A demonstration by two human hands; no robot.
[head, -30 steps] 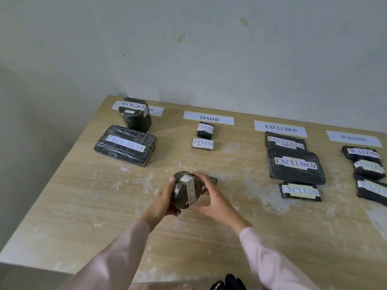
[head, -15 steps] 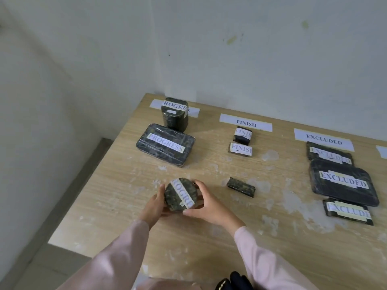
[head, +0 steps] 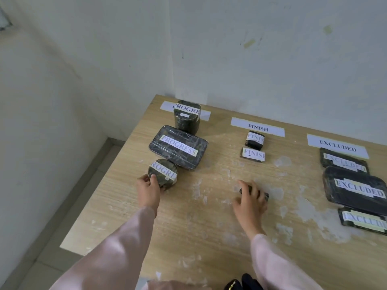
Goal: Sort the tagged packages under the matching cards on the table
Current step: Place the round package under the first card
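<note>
A round dark package tagged PROGRESS (head: pixel 164 172) rests on the table against the flat PROGRESS package (head: pixel 178 147), below the PROGRESS card (head: pixel 165 105). My left hand (head: pixel 148 190) grips its near edge with thumb and fingers. My right hand (head: pixel 250 203) lies over a small dark flat package (head: pixel 265 195) in the middle of the table, fingers curled on it; its tag is hidden. A tall PROGRESS package (head: pixel 187 117) stands on the card.
FINISH card (head: pixel 257 127) has two small packages (head: pixel 253 147) under it. EXCLUDED card (head: pixel 337 145) has three dark packages (head: pixel 355 190) below. The wooden table (head: pixel 199 237) ends at left above a floor drop; walls stand behind.
The round PROGRESS package moved left and away, now set against the flat PROGRESS package. My right hand left it and went right onto the small flat package. The view swung left.
</note>
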